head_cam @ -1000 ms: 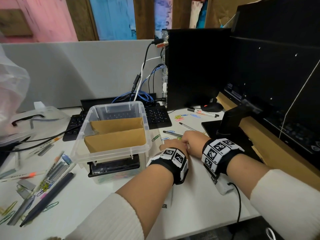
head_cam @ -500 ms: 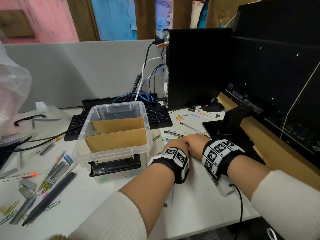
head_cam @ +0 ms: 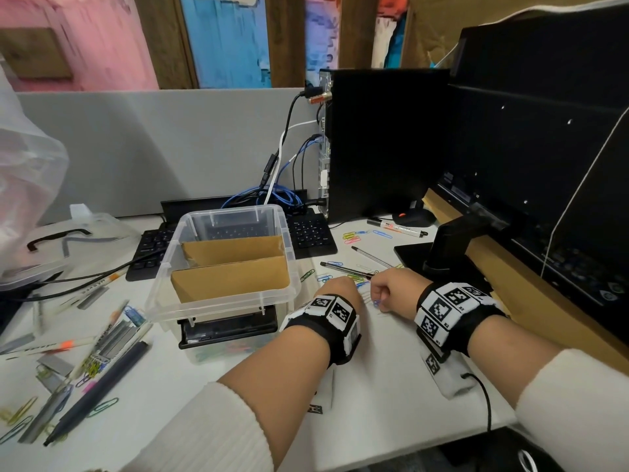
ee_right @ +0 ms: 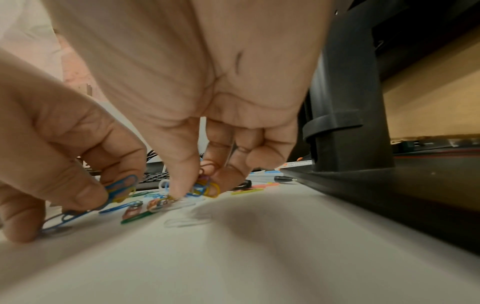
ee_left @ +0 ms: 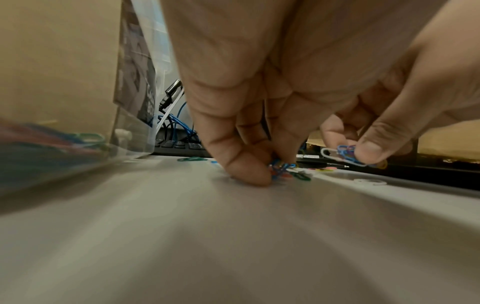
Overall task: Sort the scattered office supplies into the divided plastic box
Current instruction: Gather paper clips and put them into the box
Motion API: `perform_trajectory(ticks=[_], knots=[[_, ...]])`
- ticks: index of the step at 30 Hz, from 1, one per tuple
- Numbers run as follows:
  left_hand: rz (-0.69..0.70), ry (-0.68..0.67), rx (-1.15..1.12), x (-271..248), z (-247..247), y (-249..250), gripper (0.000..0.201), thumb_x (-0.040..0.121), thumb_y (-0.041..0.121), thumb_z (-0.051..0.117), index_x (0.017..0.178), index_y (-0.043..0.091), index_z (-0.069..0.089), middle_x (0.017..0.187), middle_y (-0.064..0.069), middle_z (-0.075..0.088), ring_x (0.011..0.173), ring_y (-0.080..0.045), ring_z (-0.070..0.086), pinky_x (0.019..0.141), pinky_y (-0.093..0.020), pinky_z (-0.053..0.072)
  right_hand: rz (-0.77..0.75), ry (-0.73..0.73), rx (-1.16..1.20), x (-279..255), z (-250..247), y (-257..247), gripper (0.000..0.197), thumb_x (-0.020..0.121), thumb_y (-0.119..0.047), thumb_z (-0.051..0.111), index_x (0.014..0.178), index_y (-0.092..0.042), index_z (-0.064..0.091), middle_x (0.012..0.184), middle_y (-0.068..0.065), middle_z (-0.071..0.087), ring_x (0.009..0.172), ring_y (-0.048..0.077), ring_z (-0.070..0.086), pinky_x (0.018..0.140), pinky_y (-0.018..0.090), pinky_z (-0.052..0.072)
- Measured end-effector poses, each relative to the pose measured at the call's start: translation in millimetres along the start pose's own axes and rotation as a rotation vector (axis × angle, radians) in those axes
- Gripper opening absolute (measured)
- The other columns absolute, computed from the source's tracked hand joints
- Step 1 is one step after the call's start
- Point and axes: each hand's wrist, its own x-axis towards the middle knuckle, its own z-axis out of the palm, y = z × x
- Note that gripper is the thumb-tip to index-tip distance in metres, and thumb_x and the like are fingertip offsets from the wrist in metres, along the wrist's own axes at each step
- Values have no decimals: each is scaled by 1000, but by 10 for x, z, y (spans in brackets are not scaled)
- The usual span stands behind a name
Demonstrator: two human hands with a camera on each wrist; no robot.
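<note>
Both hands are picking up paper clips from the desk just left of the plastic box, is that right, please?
Not quite: the left hand and right hand are gathering paper clips just right of the box, not left. The head view shows this; the rest is right.

Office cubicle: grey partition [head_cam: 153, 144], keyboard [head_cam: 309, 233] (black), computer tower [head_cam: 384, 144].
</note>
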Motion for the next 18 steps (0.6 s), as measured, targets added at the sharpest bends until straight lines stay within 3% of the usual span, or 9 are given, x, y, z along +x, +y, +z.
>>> perform_trajectory(ticks=[5, 11, 15, 18], knots=[[10, 20, -30, -69, -39, -14, 32, 94, 8, 49, 125, 4, 52, 130, -13, 55, 120, -27, 52, 94, -33, 43, 23, 47, 40, -77, -9, 47, 34, 81, -5, 65, 64, -30, 49, 68, -13, 48, 82, 16, 54, 82, 25, 48], [9, 141, -166, -277, -147, 60, 33, 91, 8, 53, 124, 6, 49, 126, -14, 55, 116, -27, 54, 83, -30, 45, 47, 132, 127, -165, -99, 44, 15, 81, -6, 65, 76, -21, 61, 70, -13, 52, 76, 12, 54, 68, 17, 40], [108, 316, -312, -606, -463, 208, 35, 87, 8, 57, 121, 8, 48, 124, -13, 50, 111, -27, 54, 78, -29, 42, 23, 267, 402, -224, -328, -26, 23, 79, 1, 66, 68, -19, 63, 68, -6, 58, 65, 8, 53, 63, 17, 39], [232, 466, -414, -885, -745, 203, 23, 89, 7, 52, 112, 8, 52, 115, -13, 54, 102, -27, 55, 77, -30, 42, -34, 358, 576, -279, -501, -187, 13, 79, 6, 62, 74, -6, 67, 75, 15, 65, 65, 14, 56, 64, 19, 44]])
